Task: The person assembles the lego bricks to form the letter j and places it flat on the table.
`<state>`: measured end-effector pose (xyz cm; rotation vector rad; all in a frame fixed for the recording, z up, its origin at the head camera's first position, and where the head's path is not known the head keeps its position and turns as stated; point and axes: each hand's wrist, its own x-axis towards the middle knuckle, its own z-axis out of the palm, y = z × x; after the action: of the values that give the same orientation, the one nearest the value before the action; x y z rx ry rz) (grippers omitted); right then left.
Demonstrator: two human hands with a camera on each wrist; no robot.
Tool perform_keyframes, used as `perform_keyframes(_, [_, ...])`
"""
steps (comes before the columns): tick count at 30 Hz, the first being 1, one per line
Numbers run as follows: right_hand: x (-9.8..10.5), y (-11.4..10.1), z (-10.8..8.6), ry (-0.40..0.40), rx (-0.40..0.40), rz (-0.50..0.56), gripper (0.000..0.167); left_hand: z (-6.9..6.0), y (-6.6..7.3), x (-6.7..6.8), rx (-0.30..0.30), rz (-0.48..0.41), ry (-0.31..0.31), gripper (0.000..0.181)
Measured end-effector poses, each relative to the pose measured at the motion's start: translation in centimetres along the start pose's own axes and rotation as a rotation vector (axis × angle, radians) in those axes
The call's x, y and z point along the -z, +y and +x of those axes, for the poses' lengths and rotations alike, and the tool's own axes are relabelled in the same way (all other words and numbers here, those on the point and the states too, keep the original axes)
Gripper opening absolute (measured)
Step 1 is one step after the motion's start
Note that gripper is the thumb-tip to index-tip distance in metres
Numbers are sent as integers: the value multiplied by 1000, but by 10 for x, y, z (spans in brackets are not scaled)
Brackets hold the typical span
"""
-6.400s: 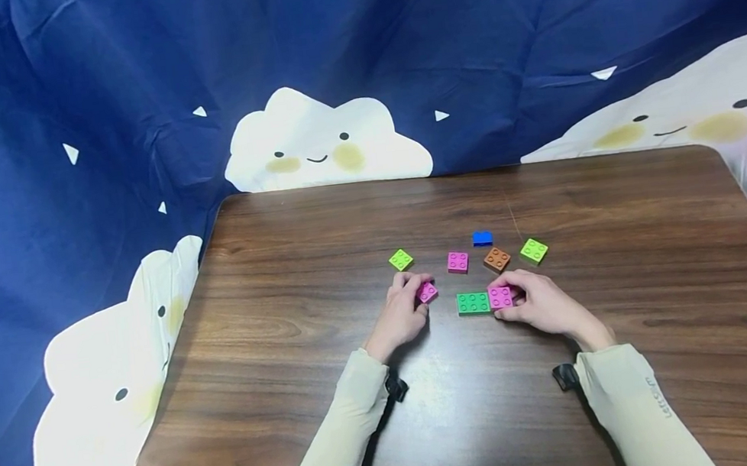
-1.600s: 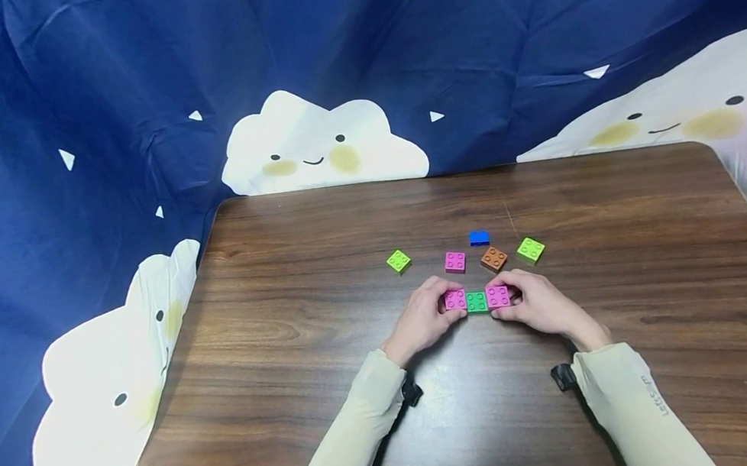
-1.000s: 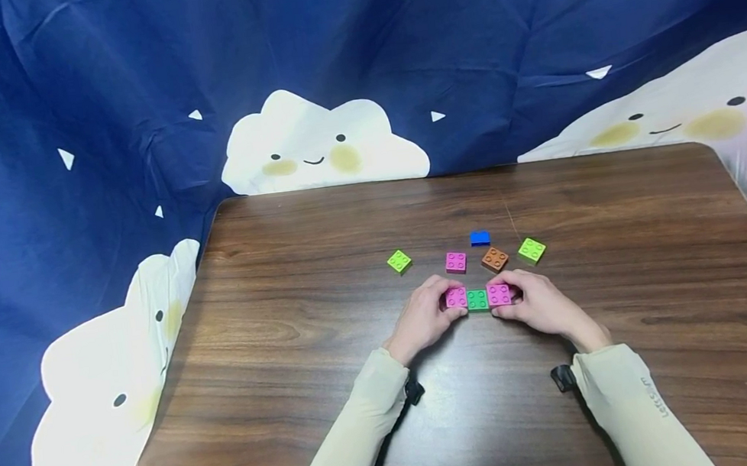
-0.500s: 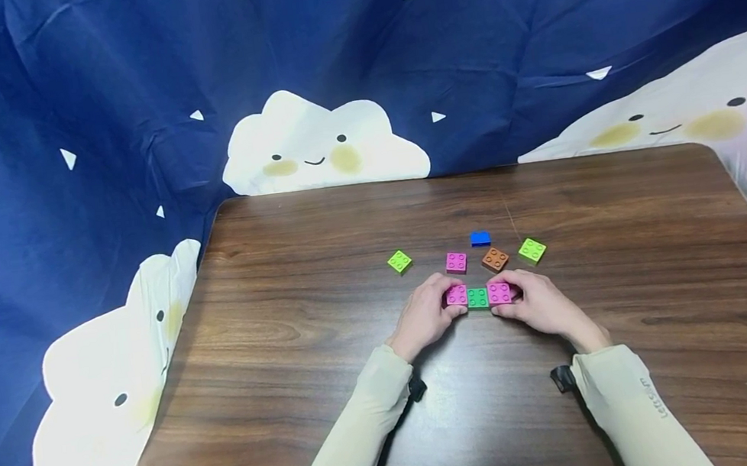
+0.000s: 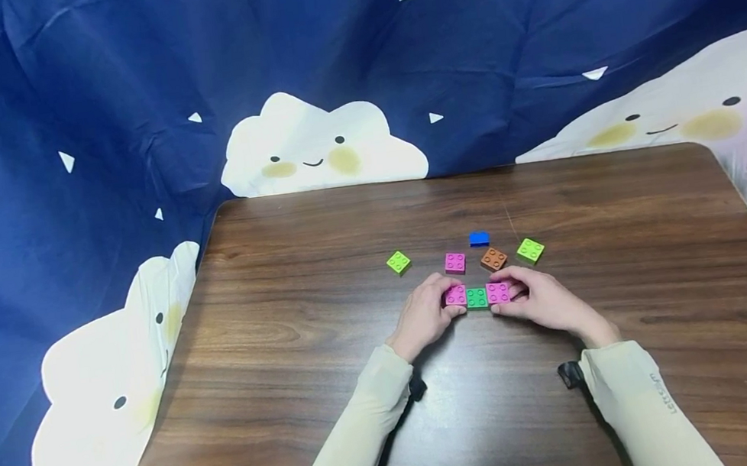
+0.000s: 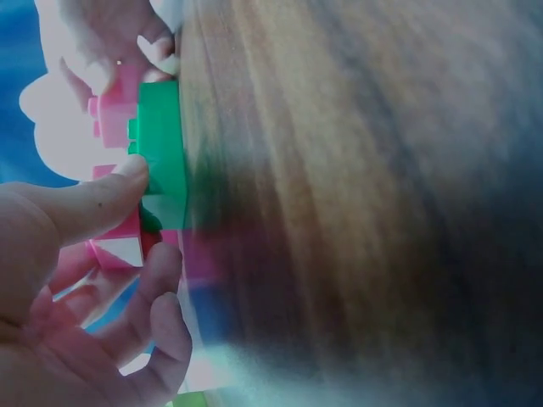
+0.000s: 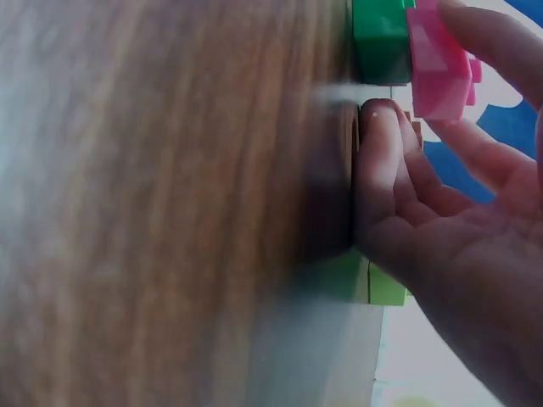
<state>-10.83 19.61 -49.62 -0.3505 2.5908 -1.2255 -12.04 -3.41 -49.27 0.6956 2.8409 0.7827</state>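
Note:
In the head view a green toy brick (image 5: pixel 476 298) lies in the middle, with a pink brick (image 5: pixel 455 296) on its left end and another pink brick (image 5: pixel 498 293) on its right end. My left hand (image 5: pixel 425 311) pinches the left pink brick, its thumb (image 6: pixel 127 174) lying along the near side in the left wrist view. My right hand (image 5: pixel 543 300) is round the right pink brick, thumb on the near side and fingers beyond. The right wrist view shows this pink brick (image 7: pixel 437 64) seated higher than the green brick (image 7: pixel 379 42).
Loose bricks lie beyond the hands on the wooden table (image 5: pixel 281 397): a pink brick (image 5: pixel 455 263), a blue brick (image 5: pixel 479 238), a brown brick (image 5: pixel 493 258), and lime bricks to the left (image 5: pixel 398 262) and right (image 5: pixel 531 250). A blue cloud-print cloth (image 5: pixel 463 46) hangs behind.
The left hand has brought its pink brick rightward onto the green brick's left end, where studs showed before. Most recently the right hand has shifted slightly right, its fingers a little wider.

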Motion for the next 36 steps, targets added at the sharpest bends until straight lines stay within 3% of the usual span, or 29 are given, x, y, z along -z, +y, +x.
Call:
perform_keyframes(7, [8,2,-1,-32,11,64,51,1,-1,0,7,5,-6,39])
perform_keyframes(11, [14,2,-3,10,21,58,44,0,-1,1,11,5,-9,40])
perform_keyframes(19, [22,11,0,320,-44,166,30,1,0,2,21,5,-18,40])
perform_keyframes(23, [25,14,6,488,-137,220,32,1,1,2,22,5,-21,40])
perform_keyframes(26, [26,17,11,558,-228,231,38,2,0,2,19,3,-15,39])
perform_keyframes(30, [27,21,16,508,-294,190,49,2,0,1,17,1,-13,38])
perform_keyframes(36, [29,21,20,381,-257,49,60,1,1,1,31,-7,-8,38])
